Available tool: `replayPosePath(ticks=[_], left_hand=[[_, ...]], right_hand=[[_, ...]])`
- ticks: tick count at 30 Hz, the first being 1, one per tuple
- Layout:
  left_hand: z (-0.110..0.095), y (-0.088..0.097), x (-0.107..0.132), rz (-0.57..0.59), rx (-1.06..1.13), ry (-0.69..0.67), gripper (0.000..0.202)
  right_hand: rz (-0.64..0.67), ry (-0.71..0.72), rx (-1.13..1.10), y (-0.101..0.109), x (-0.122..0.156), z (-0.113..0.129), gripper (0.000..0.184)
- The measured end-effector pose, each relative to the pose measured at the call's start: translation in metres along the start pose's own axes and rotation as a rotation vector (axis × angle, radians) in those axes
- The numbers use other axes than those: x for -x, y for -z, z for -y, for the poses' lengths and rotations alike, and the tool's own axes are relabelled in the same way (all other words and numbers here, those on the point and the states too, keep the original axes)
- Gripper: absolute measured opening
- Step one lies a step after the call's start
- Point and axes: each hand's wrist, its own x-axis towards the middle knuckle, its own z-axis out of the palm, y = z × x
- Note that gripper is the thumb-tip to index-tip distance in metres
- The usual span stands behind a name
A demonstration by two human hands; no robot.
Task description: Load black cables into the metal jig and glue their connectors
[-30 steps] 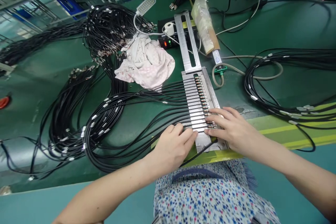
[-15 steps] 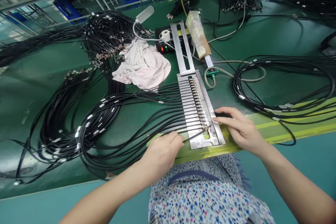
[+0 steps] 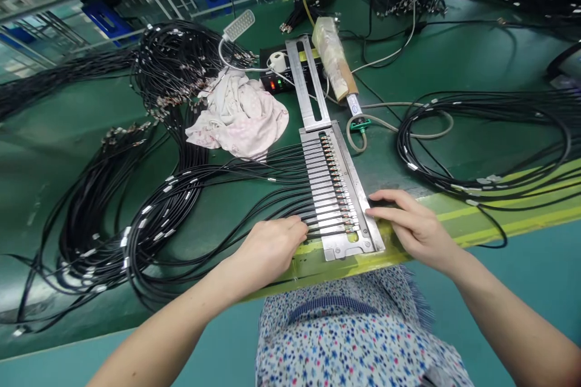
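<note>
A metal cable fixture lies at the table's front edge, with a row of black cables side by side in its slots. Their metal connector ends line up along the slot in its middle. My left hand is closed on the nearest black cable, just left of the fixture; that cable lies across the plate with its end at the row's near end. Resting at the fixture's right edge, my right hand has its fingers stretched out and apart, fingertips touching the metal bar, holding nothing.
Coiled black cables spread to the left, another coil lies right. A pale cloth, small lamp, black box with lights and wrapped handheld tool lie behind. A slotted metal plate extends from the fixture.
My left hand has moved slightly left and up, and its cable's end, earlier angled across the near end, now lies in line with the others. My right hand stays at the fixture's edge.
</note>
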Motion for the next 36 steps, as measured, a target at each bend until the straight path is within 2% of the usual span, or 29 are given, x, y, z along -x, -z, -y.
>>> replayPosePath(ticks=[6,12,15,21,26,32,36], left_hand=[[0.0,-0.004,-0.004,-0.066,-0.03,-0.034,0.022],[-0.002,-0.016,-0.002,-0.169,-0.045,-0.116,0.021],[-0.001,-0.023,0.001,-0.229,-0.015,-0.197,0.035],[0.001,-0.031,0.005,-0.258,-0.1,-0.24,0.037],[-0.005,-0.031,0.006,-0.251,-0.141,-0.199,0.042],[-0.014,-0.028,-0.003,-0.333,-0.069,-0.257,0.026],[-0.017,-0.024,-0.006,-0.324,-0.056,-0.269,0.022]], right_hand=[[0.033,0.031,-0.012,0.0,-0.002,0.0,0.047],[0.233,0.193,0.173,-0.01,-0.01,0.011,0.047],[0.302,0.232,0.222,-0.013,-0.014,0.016,0.041],[0.323,0.181,0.215,-0.012,-0.021,0.019,0.036],[0.334,0.188,0.25,-0.012,-0.023,0.02,0.037],[0.327,0.184,0.191,-0.009,-0.021,0.009,0.055],[0.344,0.143,0.231,-0.008,-0.028,0.011,0.05]])
